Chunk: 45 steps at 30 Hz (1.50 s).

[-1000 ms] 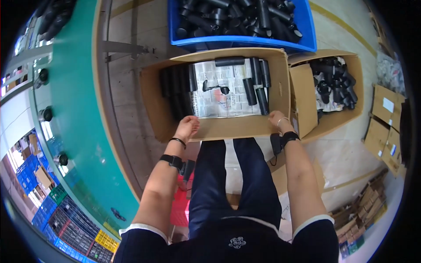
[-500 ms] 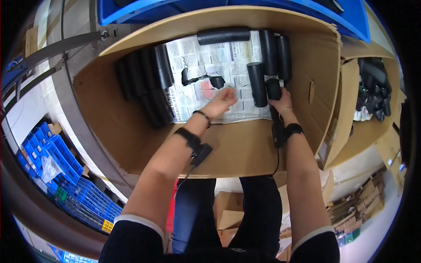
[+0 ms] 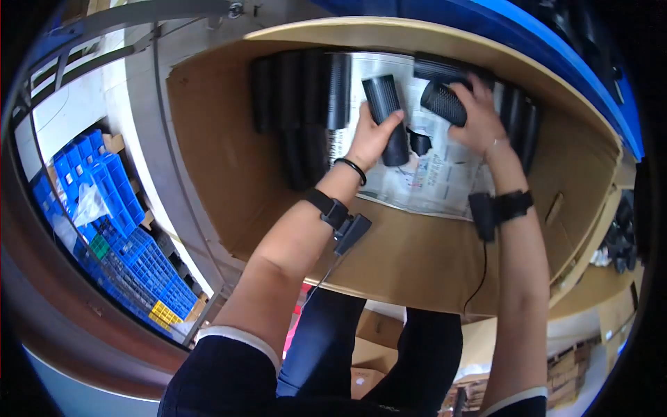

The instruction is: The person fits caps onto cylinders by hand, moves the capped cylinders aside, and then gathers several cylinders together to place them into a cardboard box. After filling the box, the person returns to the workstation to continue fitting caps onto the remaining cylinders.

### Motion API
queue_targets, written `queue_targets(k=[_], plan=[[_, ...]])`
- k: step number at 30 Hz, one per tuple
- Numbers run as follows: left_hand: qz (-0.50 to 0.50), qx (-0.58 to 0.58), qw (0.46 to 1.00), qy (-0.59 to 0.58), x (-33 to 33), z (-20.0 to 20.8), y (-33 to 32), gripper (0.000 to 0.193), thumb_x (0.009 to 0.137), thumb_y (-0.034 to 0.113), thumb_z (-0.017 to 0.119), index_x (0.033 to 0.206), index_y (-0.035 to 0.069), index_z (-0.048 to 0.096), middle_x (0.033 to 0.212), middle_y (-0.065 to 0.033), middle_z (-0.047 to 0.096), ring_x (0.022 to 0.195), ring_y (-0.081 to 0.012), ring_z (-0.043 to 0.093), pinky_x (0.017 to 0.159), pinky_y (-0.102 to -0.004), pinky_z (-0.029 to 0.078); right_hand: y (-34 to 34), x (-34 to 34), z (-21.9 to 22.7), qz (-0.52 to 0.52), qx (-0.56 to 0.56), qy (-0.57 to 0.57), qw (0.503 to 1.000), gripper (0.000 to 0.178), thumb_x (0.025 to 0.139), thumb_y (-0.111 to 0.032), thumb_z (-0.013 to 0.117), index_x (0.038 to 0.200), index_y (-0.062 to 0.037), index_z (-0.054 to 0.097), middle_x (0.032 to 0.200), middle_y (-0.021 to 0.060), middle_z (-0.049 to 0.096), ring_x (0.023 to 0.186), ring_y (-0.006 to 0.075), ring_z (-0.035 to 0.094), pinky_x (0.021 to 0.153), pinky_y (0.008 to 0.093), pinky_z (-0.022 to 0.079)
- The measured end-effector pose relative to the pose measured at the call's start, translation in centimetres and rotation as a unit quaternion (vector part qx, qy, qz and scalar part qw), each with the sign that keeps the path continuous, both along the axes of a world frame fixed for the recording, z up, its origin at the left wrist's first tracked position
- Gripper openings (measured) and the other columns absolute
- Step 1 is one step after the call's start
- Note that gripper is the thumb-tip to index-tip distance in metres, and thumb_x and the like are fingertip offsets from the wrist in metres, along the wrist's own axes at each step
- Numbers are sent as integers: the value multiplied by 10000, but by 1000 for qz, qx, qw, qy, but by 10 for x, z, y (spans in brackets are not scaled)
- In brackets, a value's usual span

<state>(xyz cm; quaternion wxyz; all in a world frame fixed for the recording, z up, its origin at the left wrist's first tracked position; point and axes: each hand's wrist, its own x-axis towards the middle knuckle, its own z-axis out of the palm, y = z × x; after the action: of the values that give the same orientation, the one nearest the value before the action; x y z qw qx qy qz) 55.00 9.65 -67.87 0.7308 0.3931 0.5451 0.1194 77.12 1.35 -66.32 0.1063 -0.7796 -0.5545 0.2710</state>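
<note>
My left hand (image 3: 368, 139) is closed round a black textured cylinder (image 3: 383, 94) that leans over the newspaper (image 3: 438, 184) lining a large cardboard box (image 3: 396, 243). To its right, my right hand (image 3: 483, 125) grips a second black cylinder (image 3: 442, 101), tilted with its round end toward the left hand. That cylinder is close to another black cylinder (image 3: 436, 65) lying along the far wall. Several more black cylinders (image 3: 295, 90) lie side by side at the box's left. Others (image 3: 517, 121) lie along the right side, partly hidden by my right hand. The newspaper is torn, showing something dark (image 3: 420, 142) beneath.
A blue bin (image 3: 556, 42) stands beyond the box's far edge. Blue crates (image 3: 142, 247) are stacked at the left, past a metal frame (image 3: 139, 21). Another carton with black items (image 3: 618, 240) stands at the right. A cable hangs from each wrist strap.
The view has shifted, so the box appears turned. My left hand, empty before, now holds a cylinder. My right hand has moved from the near right toward the far wall with a cylinder.
</note>
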Motion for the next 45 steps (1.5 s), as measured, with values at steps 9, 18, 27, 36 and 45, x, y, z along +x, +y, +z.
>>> queue_targets(k=[9,18,27,36,45], plan=[[-39,421,814,397,-100,27,106,793,735,388,748,1265,-91,403,1308,-286,374,1217,-438,385,1050,-459,326,39,-17,-21,84,-102,-82,988,1066,531,-303,807,1451,-331,269,1343,239,393,1232,409,417,1055,473,301],[-114,240,907,327,-150,11,152,989,698,630,671,1385,-17,377,1364,-282,366,1309,-451,310,1094,-471,252,47,-40,-28,26,-157,-71,985,1241,542,-374,812,1496,-428,20,1260,277,466,1121,432,508,1013,485,365],[-91,121,962,225,-158,40,166,1070,689,528,741,1492,67,203,1408,-252,318,1341,-396,291,1095,-448,286,95,-145,-27,-190,67,470,859,1203,699,-339,789,1504,-39,-53,1539,237,133,1420,336,182,1142,364,180],[9,-130,991,40,-160,17,162,1162,706,445,804,1524,159,30,1493,-166,266,1368,-310,280,1110,-411,276,105,-150,-70,-281,-11,719,635,888,764,-232,766,1461,-81,236,1356,127,465,1290,273,417,1093,421,304],[37,-165,985,18,-181,-15,170,1088,713,599,738,1515,150,155,1540,-87,243,1395,-260,252,1141,-412,199,123,-167,-68,-229,25,750,620,959,761,-313,774,1493,-125,184,1400,94,420,1311,236,388,1095,394,319]])
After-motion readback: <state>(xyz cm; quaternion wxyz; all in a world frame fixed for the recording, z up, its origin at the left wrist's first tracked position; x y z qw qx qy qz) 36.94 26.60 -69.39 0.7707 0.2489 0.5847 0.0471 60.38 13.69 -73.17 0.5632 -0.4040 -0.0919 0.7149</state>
